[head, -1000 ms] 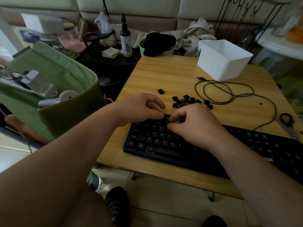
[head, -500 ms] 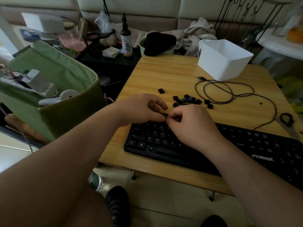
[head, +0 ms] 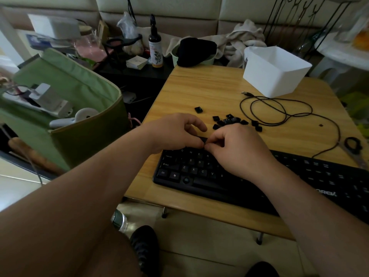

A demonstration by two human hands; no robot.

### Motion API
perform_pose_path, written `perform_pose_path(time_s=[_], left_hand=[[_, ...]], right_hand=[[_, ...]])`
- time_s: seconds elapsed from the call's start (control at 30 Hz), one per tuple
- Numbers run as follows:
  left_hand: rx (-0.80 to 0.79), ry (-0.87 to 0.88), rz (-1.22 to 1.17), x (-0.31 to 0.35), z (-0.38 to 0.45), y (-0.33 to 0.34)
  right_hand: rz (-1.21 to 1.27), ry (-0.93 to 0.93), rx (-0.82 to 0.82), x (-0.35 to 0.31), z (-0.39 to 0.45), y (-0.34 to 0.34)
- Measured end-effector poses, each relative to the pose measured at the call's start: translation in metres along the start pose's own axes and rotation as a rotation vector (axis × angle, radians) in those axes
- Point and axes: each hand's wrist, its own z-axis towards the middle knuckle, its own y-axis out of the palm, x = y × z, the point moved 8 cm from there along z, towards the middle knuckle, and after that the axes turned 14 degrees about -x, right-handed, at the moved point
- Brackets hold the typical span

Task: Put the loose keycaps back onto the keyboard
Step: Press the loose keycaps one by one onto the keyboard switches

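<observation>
A black keyboard point(head: 191, 172) lies along the near edge of the wooden table point(head: 199, 88). My left hand point(head: 173, 132) and my right hand point(head: 239, 150) meet fingertip to fingertip over its top-left key rows. Both pinch a small black keycap point(head: 203, 139) between them. Several loose black keycaps point(head: 229, 120) lie in a cluster just beyond my hands. A single keycap point(head: 198, 109) sits apart to the left, and two more keycaps point(head: 256, 125) lie to the right. My right hand and forearm hide the keyboard's middle keys.
A black cable point(head: 279, 110) coils right of the keycaps, in front of a white plastic box point(head: 275, 76). Scissors point(head: 353, 146) lie at the right edge. A green fabric bag point(head: 69, 92) stands left of the table. A dark shoe point(head: 144, 244) and a bottle are on the floor.
Both hands have shifted slightly away from me, from the letter rows to the keyboard's top edge, fingertips still together on the keycap. The loose keycaps have not moved.
</observation>
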Motion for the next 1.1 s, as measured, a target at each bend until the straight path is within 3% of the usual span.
perform_pose_path(time_s=[0.67,1.1], left_hand=[[-0.019,0.008,-0.020,-0.005,-0.005,-0.008],[-0.016,0.026,0.010,-0.003,-0.002,-0.004]], right_hand=[[0.067,-0.007,0.000,0.001,-0.006,0.003],[0.052,0.093,0.051,0.002,0.003,0.006]])
